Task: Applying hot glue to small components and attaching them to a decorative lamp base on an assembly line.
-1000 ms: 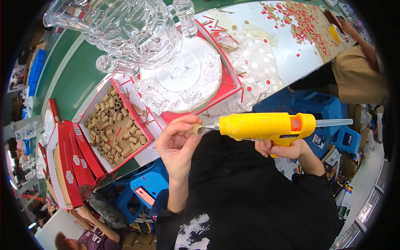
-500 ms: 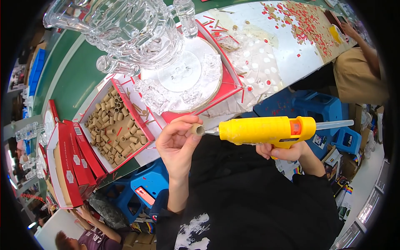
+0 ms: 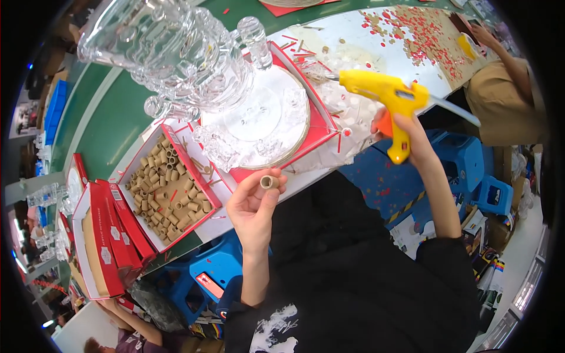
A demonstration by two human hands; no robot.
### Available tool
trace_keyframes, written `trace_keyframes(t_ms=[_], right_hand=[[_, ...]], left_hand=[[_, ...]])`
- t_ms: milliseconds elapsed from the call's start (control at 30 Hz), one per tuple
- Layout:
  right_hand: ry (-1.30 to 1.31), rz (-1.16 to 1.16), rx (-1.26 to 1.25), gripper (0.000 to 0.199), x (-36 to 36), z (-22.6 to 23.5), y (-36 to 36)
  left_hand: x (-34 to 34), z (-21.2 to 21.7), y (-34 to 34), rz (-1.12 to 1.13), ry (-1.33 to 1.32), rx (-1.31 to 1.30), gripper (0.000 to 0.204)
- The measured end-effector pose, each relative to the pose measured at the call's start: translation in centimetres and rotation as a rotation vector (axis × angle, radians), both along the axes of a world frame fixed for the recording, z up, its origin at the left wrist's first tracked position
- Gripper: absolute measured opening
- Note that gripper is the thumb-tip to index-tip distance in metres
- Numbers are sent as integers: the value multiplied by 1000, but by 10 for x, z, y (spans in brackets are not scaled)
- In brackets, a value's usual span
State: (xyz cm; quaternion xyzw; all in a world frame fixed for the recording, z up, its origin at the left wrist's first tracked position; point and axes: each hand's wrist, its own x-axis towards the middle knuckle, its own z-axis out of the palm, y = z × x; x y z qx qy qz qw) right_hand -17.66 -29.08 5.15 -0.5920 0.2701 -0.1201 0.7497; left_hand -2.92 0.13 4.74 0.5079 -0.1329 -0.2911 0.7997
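My left hand [image 3: 252,210] pinches one tube [image 3: 271,183] — unattached, plenty of boxed tubes [image 3: 156,160] left — while my right hand [image 3: 414,136] grips the gun [image 3: 385,91].

- Bright, fairly even white light covers the green-and-white bench [image 3: 118,117]; shadows are soft.
- Hard glints break up the outline of the large clear plastic vessel [image 3: 194,70], and the flat white round disc [image 3: 259,112] beneath it looks nearly washed out.
- The small tan cardboard tube [image 3: 275,182] is fairly sharp, its bore shaded.
- Slight motion blur softens the yellow plastic glue gun [image 3: 376,88].
- The black fabric shirt [image 3: 353,265] shows few folds.
- Fisheye distortion bows the bench's far edge; black rings the view, with blurred detail beyond the left end.
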Motion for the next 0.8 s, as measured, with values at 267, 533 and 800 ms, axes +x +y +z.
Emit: trace_keyframes(t_ms=[267,533,800], right_hand=[[629,15,-824,39,-12,-8,-77],[-117,123,79,27,-10,24,68],[-402,-157,694,22,-16,-14,87]], left_hand=[[-8,6,-11,-34,-4,31,23],[-36,-4,-67,-281,-80,-11,29],[-35,-4,-97,-348,-274,72,36]])
